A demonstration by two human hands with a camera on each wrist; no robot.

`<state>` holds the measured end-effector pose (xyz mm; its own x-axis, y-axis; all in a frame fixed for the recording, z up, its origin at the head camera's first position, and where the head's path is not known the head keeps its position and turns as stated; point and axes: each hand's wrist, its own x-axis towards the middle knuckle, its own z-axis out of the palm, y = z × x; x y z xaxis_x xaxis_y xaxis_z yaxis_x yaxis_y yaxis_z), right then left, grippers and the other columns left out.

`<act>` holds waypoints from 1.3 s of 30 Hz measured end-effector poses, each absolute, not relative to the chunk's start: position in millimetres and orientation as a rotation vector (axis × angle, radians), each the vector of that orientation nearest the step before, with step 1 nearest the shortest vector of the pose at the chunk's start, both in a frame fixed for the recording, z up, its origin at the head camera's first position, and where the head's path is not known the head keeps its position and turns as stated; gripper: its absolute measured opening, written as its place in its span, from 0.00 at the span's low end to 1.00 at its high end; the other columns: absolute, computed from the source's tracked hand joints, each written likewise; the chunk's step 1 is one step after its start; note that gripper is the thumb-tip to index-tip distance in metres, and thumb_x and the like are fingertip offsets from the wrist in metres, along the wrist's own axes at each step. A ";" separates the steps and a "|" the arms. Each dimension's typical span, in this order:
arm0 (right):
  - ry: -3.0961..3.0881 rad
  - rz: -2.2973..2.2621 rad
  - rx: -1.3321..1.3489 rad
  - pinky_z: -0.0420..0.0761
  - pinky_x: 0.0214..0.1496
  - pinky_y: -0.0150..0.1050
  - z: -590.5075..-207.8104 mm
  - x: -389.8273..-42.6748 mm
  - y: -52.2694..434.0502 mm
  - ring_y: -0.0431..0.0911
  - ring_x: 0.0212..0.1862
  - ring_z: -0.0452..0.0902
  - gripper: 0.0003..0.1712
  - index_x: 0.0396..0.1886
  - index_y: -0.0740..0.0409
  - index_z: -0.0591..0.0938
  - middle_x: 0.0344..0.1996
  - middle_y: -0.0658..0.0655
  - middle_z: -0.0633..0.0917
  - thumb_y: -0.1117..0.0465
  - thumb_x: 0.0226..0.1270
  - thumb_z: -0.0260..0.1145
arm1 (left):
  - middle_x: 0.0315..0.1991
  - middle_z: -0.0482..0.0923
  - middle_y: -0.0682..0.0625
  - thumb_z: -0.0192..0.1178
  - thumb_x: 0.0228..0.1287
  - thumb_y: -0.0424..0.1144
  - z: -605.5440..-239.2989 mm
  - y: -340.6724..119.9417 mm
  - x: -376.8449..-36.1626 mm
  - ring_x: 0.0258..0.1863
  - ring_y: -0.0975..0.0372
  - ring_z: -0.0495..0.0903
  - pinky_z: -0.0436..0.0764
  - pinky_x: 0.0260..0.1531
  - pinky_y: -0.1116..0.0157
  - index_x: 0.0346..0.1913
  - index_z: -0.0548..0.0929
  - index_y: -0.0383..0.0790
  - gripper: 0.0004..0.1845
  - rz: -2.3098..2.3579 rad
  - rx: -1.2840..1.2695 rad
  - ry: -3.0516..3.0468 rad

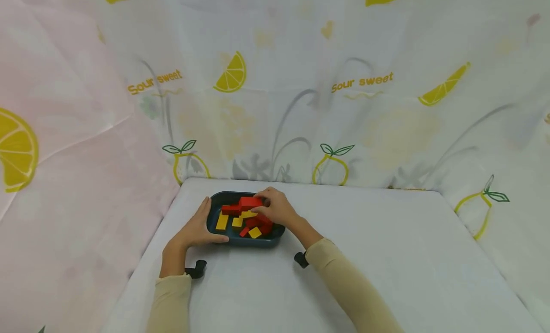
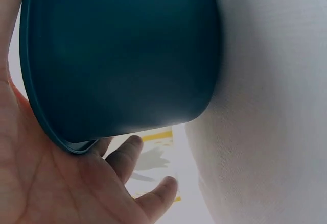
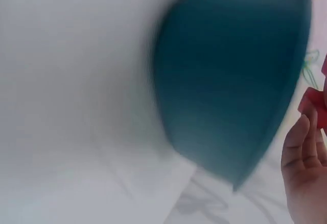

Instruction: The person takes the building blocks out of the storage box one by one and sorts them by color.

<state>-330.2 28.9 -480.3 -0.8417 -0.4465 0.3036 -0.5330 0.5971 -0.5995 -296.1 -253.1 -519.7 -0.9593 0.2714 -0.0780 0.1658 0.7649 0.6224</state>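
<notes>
White-clothed table (image 1: 386, 256), lemon-print drapes | dark teal tray (image 1: 215, 199) steadied at its left rim by flat left hand (image 1: 197, 228) | red block (image 1: 250, 202) pinched by right hand (image 1: 277, 208) above tray | judged light, rigid, smooth; best gripped across opposite faces.

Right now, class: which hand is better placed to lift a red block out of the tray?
Right. The right hand is already over the red blocks, while the left hand rests against the tray rim.

right wrist view blurred; tray (image 3: 230, 81) edges smeared.
</notes>
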 end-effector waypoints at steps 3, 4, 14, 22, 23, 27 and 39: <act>-2.677 1.115 0.768 0.83 0.40 0.31 -474.6 -335.2 42.3 0.44 0.36 0.81 0.21 0.51 0.55 0.85 0.43 0.56 0.83 0.55 0.58 0.75 | 0.80 0.31 0.35 0.75 0.37 0.69 -521.6 -254.3 -299.0 0.78 0.40 0.40 0.50 0.73 0.38 0.78 0.35 0.32 0.78 0.940 0.339 2.803; -2.668 1.133 0.732 0.84 0.40 0.32 -473.8 -337.3 47.4 0.45 0.37 0.83 0.21 0.50 0.55 0.85 0.43 0.56 0.83 0.55 0.58 0.76 | 0.80 0.31 0.35 0.75 0.38 0.69 -522.6 -254.5 -299.5 0.78 0.40 0.40 0.50 0.73 0.38 0.78 0.35 0.32 0.78 0.939 0.340 2.802; -2.692 1.221 0.403 0.86 0.45 0.41 -480.9 -356.5 107.0 0.52 0.42 0.83 0.24 0.55 0.56 0.85 0.48 0.59 0.84 0.57 0.57 0.76 | 0.80 0.29 0.36 0.75 0.39 0.67 -524.7 -258.1 -296.5 0.78 0.40 0.37 0.48 0.72 0.37 0.78 0.33 0.34 0.77 0.982 0.304 2.764; -2.773 1.162 0.255 0.85 0.47 0.44 -491.2 -358.2 139.6 0.54 0.45 0.81 0.25 0.56 0.58 0.83 0.50 0.61 0.83 0.56 0.59 0.76 | 0.80 0.28 0.37 0.74 0.39 0.69 -523.1 -253.3 -296.3 0.79 0.42 0.37 0.50 0.73 0.38 0.79 0.32 0.36 0.78 0.985 0.316 2.757; -2.776 1.161 0.251 0.85 0.48 0.44 -492.4 -358.1 141.6 0.55 0.45 0.81 0.25 0.56 0.58 0.83 0.50 0.61 0.83 0.56 0.59 0.75 | 0.80 0.28 0.37 0.74 0.39 0.69 -522.6 -253.0 -296.3 0.79 0.42 0.37 0.49 0.73 0.38 0.79 0.32 0.36 0.78 0.985 0.317 2.757; -2.815 1.153 0.230 0.84 0.48 0.45 -500.0 -356.9 147.5 0.55 0.46 0.80 0.24 0.54 0.58 0.84 0.48 0.61 0.82 0.56 0.60 0.75 | 0.80 0.28 0.37 0.75 0.40 0.67 -519.1 -252.7 -296.1 0.79 0.41 0.38 0.49 0.73 0.38 0.79 0.32 0.36 0.77 0.979 0.314 2.763; -2.866 1.069 0.292 0.84 0.50 0.48 -528.6 -357.3 151.9 0.54 0.45 0.79 0.19 0.49 0.62 0.86 0.44 0.62 0.84 0.60 0.58 0.75 | 0.80 0.28 0.38 0.74 0.39 0.69 -515.9 -253.9 -295.0 0.78 0.40 0.39 0.52 0.71 0.36 0.79 0.37 0.35 0.76 0.936 0.317 2.773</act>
<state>-357.3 151.9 -528.6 -0.9796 -0.1529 0.1302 -0.2008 0.7401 -0.6418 -295.0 -253.9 -515.9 -0.9577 0.2630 -0.1172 0.1382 0.7769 0.6142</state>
